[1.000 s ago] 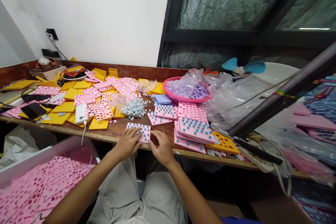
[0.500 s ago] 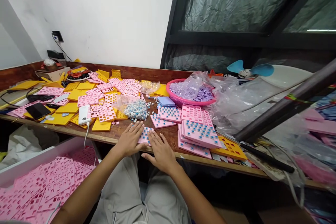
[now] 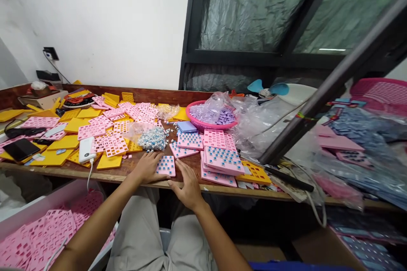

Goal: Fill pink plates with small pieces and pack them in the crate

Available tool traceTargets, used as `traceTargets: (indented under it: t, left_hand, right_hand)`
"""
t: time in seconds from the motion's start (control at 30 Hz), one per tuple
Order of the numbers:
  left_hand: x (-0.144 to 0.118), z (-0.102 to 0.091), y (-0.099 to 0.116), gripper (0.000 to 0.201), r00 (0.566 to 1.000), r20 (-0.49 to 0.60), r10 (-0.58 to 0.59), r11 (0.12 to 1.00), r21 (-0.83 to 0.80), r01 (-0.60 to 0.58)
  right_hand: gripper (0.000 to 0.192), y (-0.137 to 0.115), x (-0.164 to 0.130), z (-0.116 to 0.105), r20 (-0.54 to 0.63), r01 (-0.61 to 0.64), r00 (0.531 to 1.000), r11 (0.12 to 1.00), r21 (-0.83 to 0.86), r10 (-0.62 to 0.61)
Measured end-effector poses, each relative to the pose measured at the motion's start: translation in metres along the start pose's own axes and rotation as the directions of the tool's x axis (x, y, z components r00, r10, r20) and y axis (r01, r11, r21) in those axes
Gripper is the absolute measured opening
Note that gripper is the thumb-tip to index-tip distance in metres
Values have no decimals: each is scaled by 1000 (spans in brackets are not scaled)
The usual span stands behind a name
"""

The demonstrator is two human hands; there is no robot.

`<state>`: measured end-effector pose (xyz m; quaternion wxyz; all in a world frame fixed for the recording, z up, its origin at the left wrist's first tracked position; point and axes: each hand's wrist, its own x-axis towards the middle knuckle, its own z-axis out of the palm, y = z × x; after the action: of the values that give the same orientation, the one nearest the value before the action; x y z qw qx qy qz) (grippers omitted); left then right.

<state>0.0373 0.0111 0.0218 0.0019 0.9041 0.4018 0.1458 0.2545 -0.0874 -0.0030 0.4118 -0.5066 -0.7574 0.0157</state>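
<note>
A pink foam board [image 3: 166, 165] set with small blue pieces lies flat at the table's front edge. My left hand [image 3: 146, 168] rests at its left side, fingers stretched out, the thumb along the near edge. On the opposite side, my right hand [image 3: 187, 184] has its fingers extended along the right edge. Neither hand is wrapped round the board. Just beyond it sits a heap of small blue and white pieces [image 3: 153, 139], partly in clear plastic. To the right is a stack of pink boards [image 3: 222, 160] with blue pieces in rows.
A pink basket [image 3: 211, 126] of purple pieces stands behind the boards. Pink and yellow perforated sheets [image 3: 116, 144] cover the left, with a white power bank [image 3: 85, 150] and a phone [image 3: 20, 149]. A slanted metal pole [image 3: 318, 93] crosses the right. A bin [image 3: 57, 207] holds pink sheets below.
My hands have moved apart to the sides of the small board, uncovering more of its top. The camera view has shifted to the right.
</note>
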Motion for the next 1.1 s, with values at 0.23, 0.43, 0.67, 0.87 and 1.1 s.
traceTargets:
  t: [0.23,0.43,0.67,0.87,1.1]
  left_hand:
    - [90,-21,21,86,979,-203,-7,999,35,15]
    - [194,-2,46,95,995,95,29,996,77,-37]
    - [202,22,34,116,972,226,59,996,53,-73]
    - [178,13,23,105,978,203,-54,995,92,36]
    - [143,3,16,106,965,236,-115,991,87,97]
  right_hand:
    - [45,10,-44,-30,-238,-145,950,959,242,204]
    - [39,26,-87,-62,-265,-251,911,935,251,316]
    - [31,59,-123,-107,-331,-317,876,936,154,351]
    - [48,87,-66,-142,-362,-219,921,959,-183,141]
    - [67,127,-28,-146,-132,-167,984,885,-435,121]
